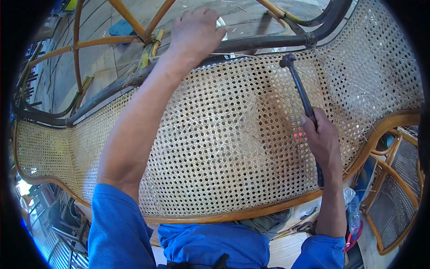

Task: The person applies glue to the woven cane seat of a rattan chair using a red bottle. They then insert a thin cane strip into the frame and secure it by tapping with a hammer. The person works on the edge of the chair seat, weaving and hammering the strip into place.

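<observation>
A hammer with a black handle is gripped in my right hand, its head pointing away from me over the right part of a woven cane panel. The handle's butt sticks out below my fist. My left hand reaches across the panel to just beyond its far edge, over a dark rail. Its thumb points right, while the other fingers bend out of sight. A thin pale strip runs along the panel's far edge, passing by my left wrist. A pale loop shows beside the left thumb.
A brown rattan rim borders the panel's near side, close to my body. Rattan poles rise beyond the rail. Past them, a blue item lies on the plank floor. Another rattan frame and a plastic bottle stand at right.
</observation>
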`<state>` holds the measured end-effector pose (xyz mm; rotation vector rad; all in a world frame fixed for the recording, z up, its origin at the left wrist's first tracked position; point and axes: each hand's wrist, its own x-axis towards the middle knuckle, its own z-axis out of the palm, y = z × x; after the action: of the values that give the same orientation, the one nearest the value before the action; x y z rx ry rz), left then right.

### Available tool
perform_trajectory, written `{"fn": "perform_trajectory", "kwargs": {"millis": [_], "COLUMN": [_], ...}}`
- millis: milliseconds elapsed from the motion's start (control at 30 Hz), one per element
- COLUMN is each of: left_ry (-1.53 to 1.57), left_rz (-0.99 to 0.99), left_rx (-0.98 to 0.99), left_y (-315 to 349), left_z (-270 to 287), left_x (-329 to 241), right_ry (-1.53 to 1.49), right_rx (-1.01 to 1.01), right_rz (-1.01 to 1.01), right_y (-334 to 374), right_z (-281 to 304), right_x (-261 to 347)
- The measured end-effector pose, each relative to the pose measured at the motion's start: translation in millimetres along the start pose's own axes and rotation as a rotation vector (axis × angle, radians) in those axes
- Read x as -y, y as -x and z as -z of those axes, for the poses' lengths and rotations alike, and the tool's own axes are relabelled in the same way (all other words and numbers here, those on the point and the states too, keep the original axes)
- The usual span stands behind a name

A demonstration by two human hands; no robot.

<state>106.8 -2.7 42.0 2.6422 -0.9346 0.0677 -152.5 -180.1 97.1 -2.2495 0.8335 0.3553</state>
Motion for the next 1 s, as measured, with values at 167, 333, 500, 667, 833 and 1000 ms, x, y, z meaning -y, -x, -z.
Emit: {"fn": "perform_trajectory", "kwargs": {"millis": [167, 333, 500, 667, 833, 1000], "left_ry": [0.15, 0.243, 0.219, 0.231, 0.23, 0.195], "left_rz": [-0.218, -0.198, -0.14, -0.133, -0.132, -0.139], "left_rx": [0.16, 0.189, 0.216, 0.207, 0.214, 0.214], "left_y": [75.9, 144.1, 153.2, 153.3, 153.7, 158.0], "left_z": [-1.1, -12.4, -19.2, -19.4, -22.2, -24.4], "left_x": [-31.8, -68.1, -68.7, -69.3, -69.3, -69.5], "right_ry": [0.121, 0.211, 0.311, 0.356, 0.352, 0.109], "right_rx": [0.098, 0.055, 0.097, 0.046, 0.01, -0.162], "right_rz": [0.044, 0.142, 0.09, 0.153, 0.15, 0.048], "right_y": [-14.6, -30.1, -42.1, -41.8, -38.4, 31.7], "right_z": [-1.3, -13.8, -17.3, -22.0, -20.8, -4.7], "right_x": [18.3, 30.4, 37.7, 38.9, 32.1, 4.8]}}
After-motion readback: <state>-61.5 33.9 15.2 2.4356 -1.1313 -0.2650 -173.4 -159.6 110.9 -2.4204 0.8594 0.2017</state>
